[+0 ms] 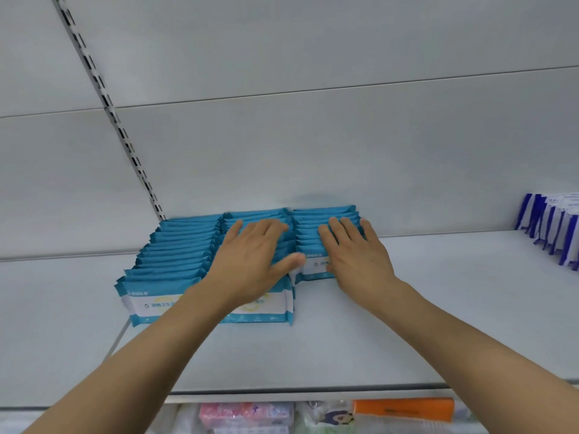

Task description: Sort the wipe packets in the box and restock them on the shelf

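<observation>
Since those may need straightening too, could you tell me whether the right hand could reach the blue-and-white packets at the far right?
Probably yes: the right hand holds nothing, and bare shelf lies between it and the blue-and-white packets.

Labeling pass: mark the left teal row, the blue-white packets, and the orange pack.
left teal row [175, 255]: head view, packet tops mid-row.
blue-white packets [551, 230]: head view, packet fronts, far right.
orange pack [404, 409]: head view, front face, lower shelf.
</observation>
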Available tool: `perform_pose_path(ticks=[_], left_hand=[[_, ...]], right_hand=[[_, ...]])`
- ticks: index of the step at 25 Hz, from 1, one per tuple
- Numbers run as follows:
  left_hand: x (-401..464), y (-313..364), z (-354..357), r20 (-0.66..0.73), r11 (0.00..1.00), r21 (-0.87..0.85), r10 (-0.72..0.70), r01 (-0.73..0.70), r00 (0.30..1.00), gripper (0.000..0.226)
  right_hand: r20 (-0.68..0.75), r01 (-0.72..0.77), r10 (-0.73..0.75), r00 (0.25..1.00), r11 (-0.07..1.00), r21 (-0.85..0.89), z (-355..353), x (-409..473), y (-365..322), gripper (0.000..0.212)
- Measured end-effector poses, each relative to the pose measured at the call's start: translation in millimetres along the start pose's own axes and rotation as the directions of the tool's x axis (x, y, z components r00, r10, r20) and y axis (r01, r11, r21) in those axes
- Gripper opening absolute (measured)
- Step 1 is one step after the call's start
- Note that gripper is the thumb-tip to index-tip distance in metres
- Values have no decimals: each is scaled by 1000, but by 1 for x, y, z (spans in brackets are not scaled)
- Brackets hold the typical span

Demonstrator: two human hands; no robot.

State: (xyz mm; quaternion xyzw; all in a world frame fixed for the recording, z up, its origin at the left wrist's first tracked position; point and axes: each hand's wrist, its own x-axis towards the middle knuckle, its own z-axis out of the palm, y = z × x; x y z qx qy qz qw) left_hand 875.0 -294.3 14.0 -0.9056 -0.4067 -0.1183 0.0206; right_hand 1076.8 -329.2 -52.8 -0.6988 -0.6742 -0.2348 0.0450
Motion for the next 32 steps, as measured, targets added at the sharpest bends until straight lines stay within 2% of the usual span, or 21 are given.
perform_pose_path(ticks=[2,4,8,11,21,27,30,32], left_hand=[[-28,-15,-2,138,998,44,33,-39,990,109],[-41,-24,2,207,985,154,49,-82,977,122],[-41,-18,20,91,945,315,59,-85,994,106],[-40,-14,28,36,946,322,13,-24,999,99],[-36,-18,18,128,969,247,-4,-28,992,111],[-40,-18,10,110,985,172,0,-19,994,104],[-45,-20,1,8,994,105,-5,4,1000,88],[-51,-20,1,-131,996,85,15,-4,991,87]], right_hand=[[14,33,-33,999,999,-9,-1,-3,-2,85],[48,54,-54,997,999,11,-1,-3,-3,92],[73,17,-19,997,1000,25,-10,3,-8,88],[115,18,-30,993,995,99,-14,4,-8,83],[202,-52,28,979,992,112,-33,8,-10,81],[249,-113,80,965,986,122,-50,4,-16,83],[174,-128,101,980,980,151,-64,-4,-19,71],[52,-146,139,989,973,178,-70,-14,-28,60]])
